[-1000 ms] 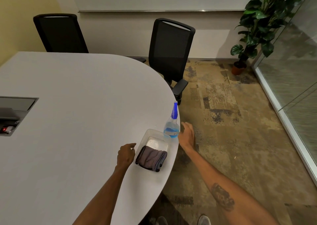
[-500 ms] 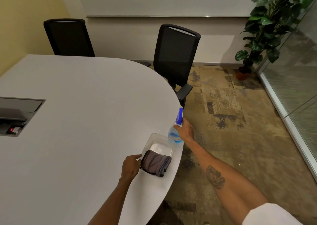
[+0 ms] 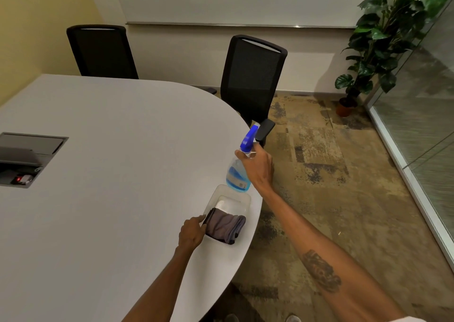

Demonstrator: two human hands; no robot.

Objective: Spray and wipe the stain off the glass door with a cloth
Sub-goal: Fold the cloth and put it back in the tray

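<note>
A clear spray bottle with blue liquid and a blue trigger head is lifted just above the table's right edge, with my right hand closed around its neck. A folded grey cloth lies in a clear plastic tray near that edge. My left hand rests on the table with its fingertips touching the cloth's left end, without a clear grip on it. The glass door stands along the right side of the room; no stain is visible on it from here.
The large white oval table fills the left half, with an open cable box set into it. Two black mesh chairs stand behind it. A potted plant stands in the far right corner. Patterned carpet lies between table and glass.
My right hand reached the spray bottle, closed on its neck and lifted it off the table. My left hand moved right until its fingers touched the cloth.
</note>
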